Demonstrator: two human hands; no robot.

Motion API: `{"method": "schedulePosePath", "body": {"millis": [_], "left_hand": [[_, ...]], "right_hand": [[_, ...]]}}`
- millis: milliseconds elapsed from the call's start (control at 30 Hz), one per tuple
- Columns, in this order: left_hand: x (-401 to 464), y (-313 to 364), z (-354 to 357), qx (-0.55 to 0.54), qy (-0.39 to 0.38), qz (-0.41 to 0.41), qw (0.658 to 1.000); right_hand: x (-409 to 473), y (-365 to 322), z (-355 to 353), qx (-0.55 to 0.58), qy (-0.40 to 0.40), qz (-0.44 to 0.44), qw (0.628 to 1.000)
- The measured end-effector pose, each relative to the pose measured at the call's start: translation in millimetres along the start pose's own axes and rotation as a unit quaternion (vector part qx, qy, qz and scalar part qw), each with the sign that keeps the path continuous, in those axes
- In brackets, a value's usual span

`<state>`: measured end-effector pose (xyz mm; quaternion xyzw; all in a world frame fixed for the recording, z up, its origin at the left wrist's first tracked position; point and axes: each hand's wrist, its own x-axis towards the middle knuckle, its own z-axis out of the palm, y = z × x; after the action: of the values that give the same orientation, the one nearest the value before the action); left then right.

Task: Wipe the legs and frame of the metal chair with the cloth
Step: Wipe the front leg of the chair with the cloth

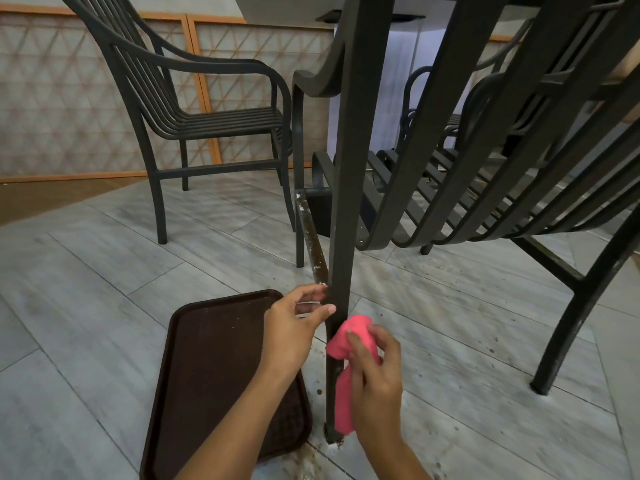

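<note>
A dark metal chair fills the right and centre of the view, and its near leg [343, 202] runs down to the floor in front of me. My right hand [375, 372] grips a pink cloth [349, 362] and holds it against the lower part of that leg, with a tail of cloth hanging down toward the foot. My left hand [294, 327] is just left of the leg, fingers loosely curled, with fingertips and thumb touching the leg above the cloth. A dirty, white-speckled crossbar [311, 237] joins the leg from behind.
A dark brown tray [207, 358] lies on the grey tiled floor under my left forearm. A second metal chair [207, 123] stands at the back left before a lattice wall panel. The rear right leg [585, 306] stands to the right. Dirt specks lie around the leg's foot.
</note>
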<state>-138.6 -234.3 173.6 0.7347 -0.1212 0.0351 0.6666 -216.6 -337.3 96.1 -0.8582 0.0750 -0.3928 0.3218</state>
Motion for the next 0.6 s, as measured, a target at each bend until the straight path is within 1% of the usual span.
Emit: {"method": "schedulePosePath", "body": {"millis": [33, 67, 133, 233, 600], "left_hand": [[-0.2, -0.8, 0.7, -0.004, -0.001, -0.003, 1.000], [-0.2, -1.3, 1.8, -0.008, -0.002, -0.006, 1.000], [-0.4, -1.9, 4.1, -0.014, -0.002, -0.008, 1.000], [-0.9, -2.1, 6.2, -0.018, 0.003, -0.003, 1.000], [1.0, -7.4, 6.7, -0.020, 0.010, 0.006, 1.000]], "right_hand": [[4.7, -2.9, -0.3, 0.040, 0.030, 0.004, 0.999], [10.1, -4.9, 0.9, 0.049, 0.067, -0.006, 0.997], [19.7, -13.0, 4.7, 0.078, 0.089, -0.002, 0.993], [23.1, -18.4, 12.7, 0.116, 0.082, 0.023, 0.990], [7.5, 2.1, 28.4, 0.078, 0.075, -0.039, 0.993]]}}
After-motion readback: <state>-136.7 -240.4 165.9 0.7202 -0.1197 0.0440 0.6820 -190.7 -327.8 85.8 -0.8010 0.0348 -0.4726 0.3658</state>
